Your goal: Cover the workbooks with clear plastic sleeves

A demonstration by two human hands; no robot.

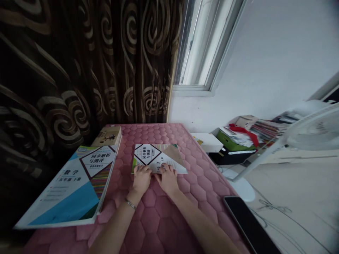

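Note:
A workbook (169,155) with a white, brown and green cover lies on the pink quilted surface (164,225). Both hands touch its near edge. My left hand (142,179), with a bracelet at the wrist, has its fingers curled over the left part of that edge. Just to the right, my right hand (167,178) grips the same edge, fingertips on the cover. The thumbs are close together at the edge. At the left lies a larger blue and white workbook (71,190), and behind it a brown book (107,137).
A dark phone (249,224) lies at the right edge of the pink surface. Past that edge stand a white fan (259,162), a white box (208,141) and a green container (233,138) with papers. Dark patterned curtains (127,63) hang at the left and back.

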